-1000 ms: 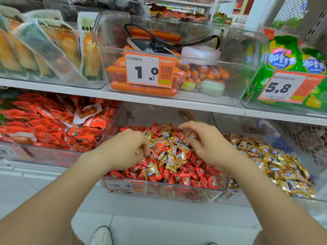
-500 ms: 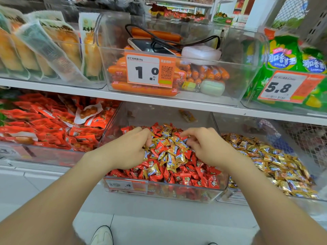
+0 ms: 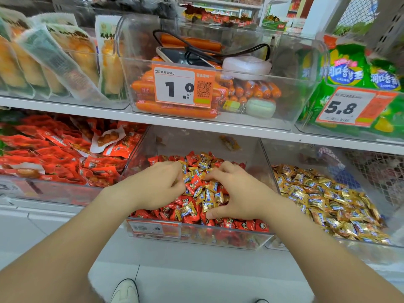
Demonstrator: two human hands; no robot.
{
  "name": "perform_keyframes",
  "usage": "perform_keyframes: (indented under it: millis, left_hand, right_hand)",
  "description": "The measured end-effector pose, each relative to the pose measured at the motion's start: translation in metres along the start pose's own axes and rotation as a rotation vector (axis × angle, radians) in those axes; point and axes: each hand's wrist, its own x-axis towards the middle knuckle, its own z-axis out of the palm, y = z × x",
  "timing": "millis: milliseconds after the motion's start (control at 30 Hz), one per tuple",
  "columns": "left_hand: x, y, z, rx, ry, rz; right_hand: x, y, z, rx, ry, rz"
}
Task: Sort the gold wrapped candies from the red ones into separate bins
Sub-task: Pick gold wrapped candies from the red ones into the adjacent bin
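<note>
While left hand [image 3: 159,186] and right hand [image 3: 238,193] have drawn together, fingers curl round gold candies [image 3: 208,194] heaped on red candies [image 3: 240,225] in middle bin [image 3: 218,234]. Transfer to gold bin [image 3: 328,243] likely next.

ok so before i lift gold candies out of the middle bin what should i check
1. Gold foil-wrapped candies lie between both hands: ok.
2. Left hand grip on a candy: cannot tell, fingertips buried.
3. Right hand grip: cannot tell, fingers curl over the pile.
4. Middle clear plastic bin sorted: not ok, gold mixed with red wrapped candies.
5. Right clear plastic bin holds only gold: ok.
</note>
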Motion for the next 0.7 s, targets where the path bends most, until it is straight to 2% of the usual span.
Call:
perform_keyframes:
  millis: [67,167,333,500,600,700]
  left_hand:
    - [-0.001,0.007,-0.001,-0.049,0.028,-0.008]
    - [-0.001,0.014,-0.001,-0.038,-0.034,0.009]
    - [0.004,0.016,0.008,0.003,-0.080,0.052]
    - [0.007,0.012,0.014,0.138,-0.147,0.044]
    - [0.010,0.014,0.017,0.236,-0.077,0.069]
    - [0.011,0.017,0.019,0.234,-0.087,0.086]
  right_hand:
    - [0.005,-0.002,0.003,-0.022,0.011,-0.052]
    - [0.007,-0.008,0.004,-0.061,0.014,-0.111]
    - [0.012,-0.012,0.004,-0.099,0.076,-0.095]
    - [0.010,-0.009,-0.006,0.226,0.251,0.016]
    - [0.007,-0.010,-0.016,0.462,0.288,0.190]
    - [0.006,-0.013,-0.022,0.771,0.292,0.381]
